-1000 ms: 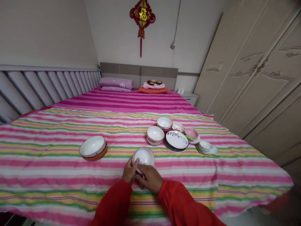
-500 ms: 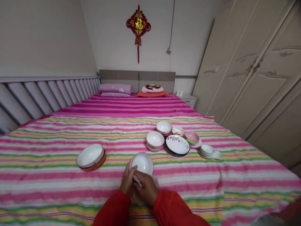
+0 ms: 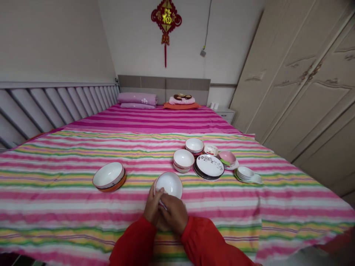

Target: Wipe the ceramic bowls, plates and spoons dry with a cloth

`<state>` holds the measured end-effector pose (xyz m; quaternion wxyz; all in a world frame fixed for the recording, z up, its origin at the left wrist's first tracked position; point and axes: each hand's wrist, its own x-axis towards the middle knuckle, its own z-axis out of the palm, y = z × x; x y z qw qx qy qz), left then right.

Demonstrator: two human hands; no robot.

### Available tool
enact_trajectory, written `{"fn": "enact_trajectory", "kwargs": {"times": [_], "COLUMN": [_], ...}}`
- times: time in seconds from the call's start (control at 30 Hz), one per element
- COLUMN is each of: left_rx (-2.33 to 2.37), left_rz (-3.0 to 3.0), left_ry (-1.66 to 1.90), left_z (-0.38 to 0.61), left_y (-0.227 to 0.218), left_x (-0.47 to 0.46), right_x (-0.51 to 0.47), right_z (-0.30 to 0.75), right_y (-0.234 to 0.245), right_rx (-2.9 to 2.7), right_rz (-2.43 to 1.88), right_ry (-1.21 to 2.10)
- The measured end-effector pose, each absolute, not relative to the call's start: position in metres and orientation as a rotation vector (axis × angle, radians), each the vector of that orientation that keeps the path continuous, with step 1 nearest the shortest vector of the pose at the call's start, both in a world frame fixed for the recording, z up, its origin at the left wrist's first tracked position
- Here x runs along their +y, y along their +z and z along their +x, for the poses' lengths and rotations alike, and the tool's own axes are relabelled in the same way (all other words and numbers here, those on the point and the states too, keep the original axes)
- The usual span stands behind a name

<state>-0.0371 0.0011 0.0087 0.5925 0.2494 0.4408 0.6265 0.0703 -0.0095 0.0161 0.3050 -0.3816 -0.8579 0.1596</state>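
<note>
A white bowl (image 3: pixel 169 184) with a thin red rim is tilted up between my hands, above the striped cloth. My left hand (image 3: pixel 152 207) grips its left side, thumb over the near rim. Closed over the near rim, my right hand (image 3: pixel 174 214) presses against the inside; a pale bit shows below the hands, too hidden to name. To the left, a wide white bowl (image 3: pixel 108 174) rests tilted in an orange one (image 3: pixel 113 187). Just beyond my hands stand a red-rimmed bowl stack (image 3: pixel 183 159) and a stack of dark-edged plates (image 3: pixel 210 165).
Farther back are another white bowl (image 3: pixel 194 145) and a small patterned bowl (image 3: pixel 211 149). A pink bowl (image 3: pixel 227 157) and small white bowls (image 3: pixel 245 172) on a spoon-shaped dish stand right. Folded bedding (image 3: pixel 137 99) lies by the headboard; a wardrobe (image 3: pixel 294 81) lines the right side.
The view has tipped slightly downward, so the dishes and wall ornament sit higher in the picture. Both hands stay on the bowl, with a small shift of the right hand's fingers.
</note>
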Motion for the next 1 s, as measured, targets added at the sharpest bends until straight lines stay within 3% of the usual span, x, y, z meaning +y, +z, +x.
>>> {"fn": "enact_trajectory", "kwargs": {"times": [0.2, 0.47, 0.7, 1.0], "left_rx": [0.987, 1.038, 1.043, 0.958], "left_rz": [0.595, 0.629, 0.569, 0.482], "left_ry": [1.439, 1.416, 1.427, 1.369], "left_z": [-0.049, -0.040, -0.052, -0.034], "left_y": [0.017, 0.015, 0.015, 0.013], "left_x": [0.001, -0.006, -0.001, -0.001], "right_x": [-0.002, -0.022, -0.010, -0.010], "right_z": [0.085, 0.072, 0.092, 0.084], "right_y": [0.019, 0.012, 0.010, 0.014], "right_rx": [-2.530, -2.303, -2.589, -2.577], "right_rz": [-0.879, -0.993, -0.964, -1.059], "right_ry": [0.223, 0.404, 0.097, 0.308]}}
